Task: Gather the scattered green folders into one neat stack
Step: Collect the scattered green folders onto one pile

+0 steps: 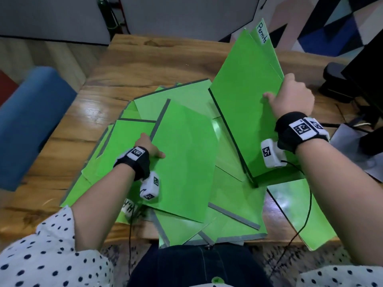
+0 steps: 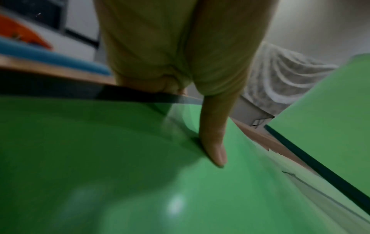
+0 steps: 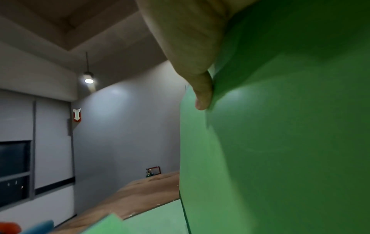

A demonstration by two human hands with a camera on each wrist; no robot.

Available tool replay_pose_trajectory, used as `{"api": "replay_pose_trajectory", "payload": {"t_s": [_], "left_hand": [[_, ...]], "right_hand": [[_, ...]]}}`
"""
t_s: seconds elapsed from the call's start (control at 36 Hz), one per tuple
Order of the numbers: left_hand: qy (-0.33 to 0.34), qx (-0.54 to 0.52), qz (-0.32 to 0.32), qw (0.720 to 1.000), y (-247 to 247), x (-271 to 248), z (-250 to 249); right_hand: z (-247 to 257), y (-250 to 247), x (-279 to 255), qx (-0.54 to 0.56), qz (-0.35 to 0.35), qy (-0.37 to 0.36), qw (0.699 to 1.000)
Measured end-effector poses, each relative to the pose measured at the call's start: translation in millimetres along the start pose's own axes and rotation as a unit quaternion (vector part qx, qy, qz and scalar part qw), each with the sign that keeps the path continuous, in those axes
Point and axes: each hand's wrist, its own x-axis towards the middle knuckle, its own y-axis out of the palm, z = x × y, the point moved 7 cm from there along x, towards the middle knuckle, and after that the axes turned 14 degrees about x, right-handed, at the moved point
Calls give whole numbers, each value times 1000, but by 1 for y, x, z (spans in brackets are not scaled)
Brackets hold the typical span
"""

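Several green folders (image 1: 186,222) lie scattered and overlapping on the wooden table (image 1: 128,65). My right hand (image 1: 290,96) grips a bunch of folders (image 1: 246,104) stood on edge at the right, one labelled "Permits" (image 1: 262,33); the thumb (image 3: 202,95) presses on the front cover (image 3: 280,142). My left hand (image 1: 150,147) pinches the left edge of a lifted, bowed folder (image 1: 186,154) in the middle, thumb (image 2: 214,142) on top of its cover (image 2: 100,158), fingers hidden beneath. One more folder (image 1: 298,212) lies apart at the front right.
A blue seat (image 1: 31,121) stands left of the table. A dark monitor base (image 1: 339,83) and cables sit at the right, with a grey sheet (image 1: 352,141) nearby. Bare wood shows at the far side of the table.
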Motion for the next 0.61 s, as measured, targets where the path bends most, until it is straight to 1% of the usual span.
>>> {"api": "replay_pose_trajectory", "payload": {"t_s": [0.11, 0.19, 0.28, 0.42, 0.47, 0.56, 0.61], "left_hand": [[88, 95, -10, 991, -36, 8, -24], [139, 174, -33, 974, -58, 12, -38], [173, 231, -57, 956, -65, 18, -54], [213, 327, -81, 917, -45, 35, -79], [211, 348, -73, 910, -33, 44, -82], [201, 356, -53, 911, -13, 54, -82], [212, 365, -58, 905, -3, 58, -84]], "right_hand": [[1, 2, 4, -36, 7, -10, 999], [-2, 10, 5, -63, 21, -10, 998], [-7, 21, 6, -97, 39, -7, 995], [-13, 36, 11, -128, 41, 6, 991], [-12, 41, 12, -134, 34, 4, 990], [-7, 47, 12, -145, 29, -13, 989], [-7, 48, 12, -145, 26, -15, 989]]}}
